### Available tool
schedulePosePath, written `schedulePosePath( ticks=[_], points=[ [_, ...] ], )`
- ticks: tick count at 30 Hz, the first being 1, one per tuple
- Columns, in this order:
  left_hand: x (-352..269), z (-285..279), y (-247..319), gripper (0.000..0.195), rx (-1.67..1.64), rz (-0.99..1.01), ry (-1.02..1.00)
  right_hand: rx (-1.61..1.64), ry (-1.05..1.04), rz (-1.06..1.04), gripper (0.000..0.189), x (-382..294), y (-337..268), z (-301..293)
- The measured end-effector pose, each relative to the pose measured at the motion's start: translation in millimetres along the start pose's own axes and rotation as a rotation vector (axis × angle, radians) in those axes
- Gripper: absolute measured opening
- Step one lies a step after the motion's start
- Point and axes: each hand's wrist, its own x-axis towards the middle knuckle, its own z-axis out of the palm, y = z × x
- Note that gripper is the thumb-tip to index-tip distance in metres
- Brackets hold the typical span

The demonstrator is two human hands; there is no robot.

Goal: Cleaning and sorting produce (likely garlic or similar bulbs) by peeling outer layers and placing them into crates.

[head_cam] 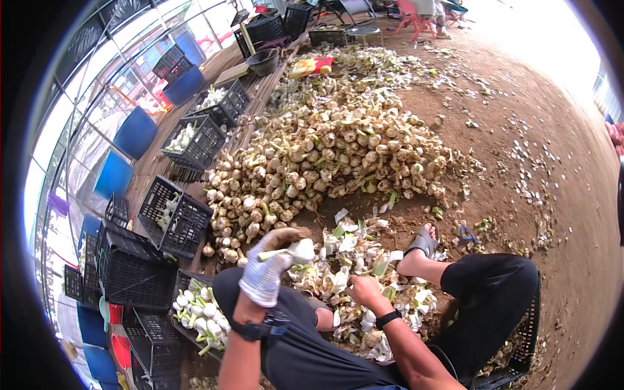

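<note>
My left hand (268,265), in a dirty white knit glove, holds a peeled garlic bulb (302,250) whose green stem lies across the palm. My bare right hand (366,292) is to the right of it and lower, above a heap of garlic skins (348,256) between my feet; its fingers are curled, and whether they hold something cannot be seen. A black plastic crate of clean white bulbs (202,312) stands beside my left knee. In front of me lies a large pile of unpeeled garlic bulbs (312,161).
Black plastic crates (175,217), some with peeled garlic, line the left side. Behind them stand blue tubs (135,132). A dark bowl (263,62) and a red and yellow cloth (312,67) lie farther off. Part of a seated person (440,19) shows at the top, by a pink chair (412,18).
</note>
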Motion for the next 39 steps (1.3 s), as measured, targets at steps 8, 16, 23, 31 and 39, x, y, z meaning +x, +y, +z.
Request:
schedulePosePath(
  ticks=[8,16,23,31,39],
  points=[
    [35,-204,29,0.044,0.102,0.128,0.192,-0.035,-0.244,0.071,0.037,20,-12,16],
    [53,-302,80,0.062,0.418,0.242,0.893,-0.129,0.351,0.034,0.041,101,-7,7],
    [-26,-97,22,0.057,0.427,0.304,0.47,-0.413,0.219,-0.007,0.064,212,-6,-32],
    [-5,-59,-19,0.062,-0.037,0.104,0.539,-0.477,-0.152,0.018,0.091,158,29,28],
    [-5,-36,-28,0.05,-0.032,0.086,0.459,-0.473,-0.438,-0.143,0.017,15,32,82]
  ],
)
